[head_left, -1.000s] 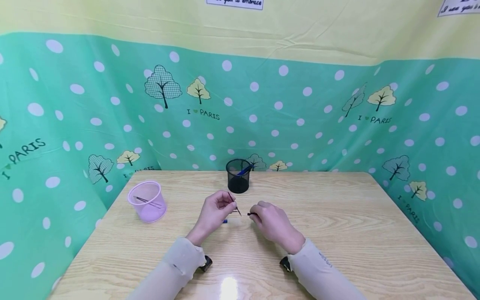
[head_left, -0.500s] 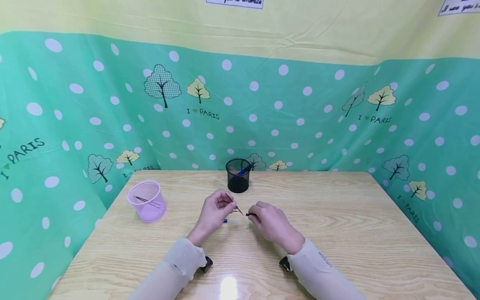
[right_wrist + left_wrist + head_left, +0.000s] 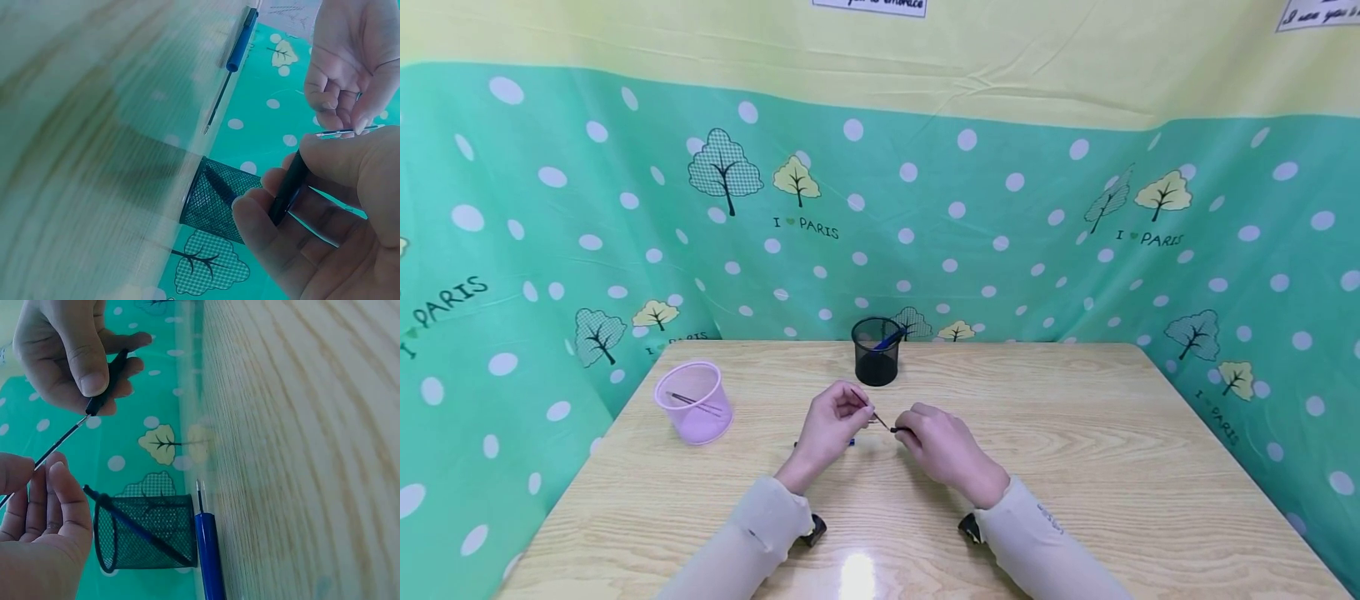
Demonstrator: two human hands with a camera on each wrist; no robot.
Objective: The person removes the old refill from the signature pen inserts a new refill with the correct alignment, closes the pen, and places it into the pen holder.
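Observation:
My left hand [image 3: 826,427] pinches a thin pen refill [image 3: 61,440] between thumb and fingertips, its dark end slanting up past the fingers. A short black pen tube [image 3: 291,187] is held between the thumb and fingers of my right hand [image 3: 946,443]. In the left wrist view the refill's tip meets the end of the black tube. On the table beneath my left hand lies a blue pen barrel [image 3: 210,553] with a bare refill [image 3: 219,103] sticking out of one end. The left hand hides most of that barrel in the head view.
Behind the hands stands a black mesh pen cup [image 3: 876,362] with a blue pen [image 3: 890,339] leaning in it. A lilac cup [image 3: 697,408] with thin dark sticks [image 3: 694,403] stands at the left on the wooden table [image 3: 1075,467]. Patterned cloth [image 3: 1000,225] hangs around the table.
The refill in my left hand has shifted right and tilted flatter, bringing its tip up to the black tube. My right hand has moved slightly left.

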